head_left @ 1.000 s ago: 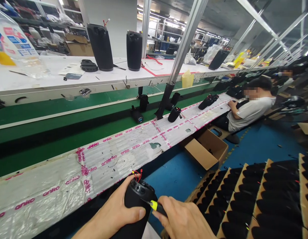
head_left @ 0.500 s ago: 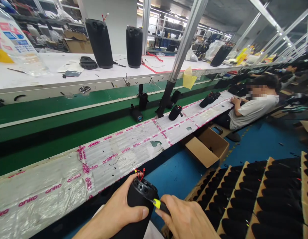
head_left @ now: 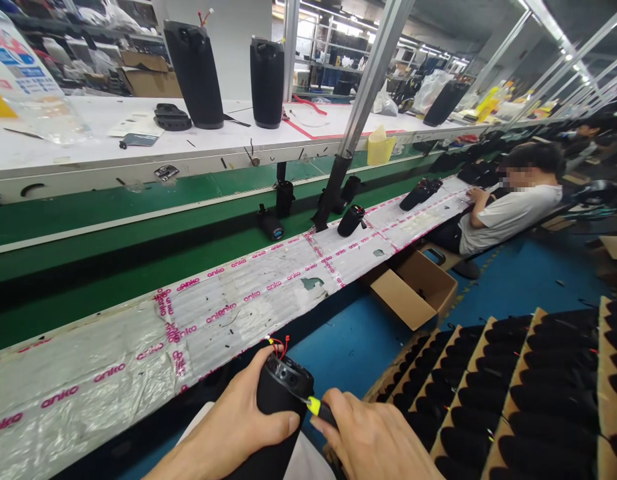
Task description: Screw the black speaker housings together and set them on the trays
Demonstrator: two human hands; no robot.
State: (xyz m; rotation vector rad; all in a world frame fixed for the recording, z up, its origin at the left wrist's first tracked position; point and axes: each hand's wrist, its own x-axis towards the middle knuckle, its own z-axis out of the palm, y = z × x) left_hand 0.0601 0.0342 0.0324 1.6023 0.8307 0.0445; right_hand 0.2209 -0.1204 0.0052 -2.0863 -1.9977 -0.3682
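Note:
My left hand (head_left: 256,417) is wrapped round a black cylindrical speaker body (head_left: 281,437), tilted in front of me at the bottom of the view. Thin red wires (head_left: 281,345) with small connectors stick out of its open top, by my left fingertips. My right hand (head_left: 371,430) grips a small hand tool (head_left: 319,408) with a yellow and black handle. Its short metal tip meets the upper rim of the speaker on the right side. The tip's exact shape is too small to tell, and my right fingers cover most of the handle.
A ledge wrapped in printed plastic (head_left: 138,333) runs beside a green conveyor belt (head_left: 103,273); speakers (head_left: 351,220) stand along it. Cardboard trays of black speakers (head_left: 543,393) fill the lower right. Beyond an open carton (head_left: 413,287) sits a co-worker (head_left: 511,207). A shelf (head_left: 228,143) holds more speakers.
My view has shifted slightly. Both hands keep their hold, and the tool tip stays at the speaker's rim. The co-worker's hands and head have moved a little.

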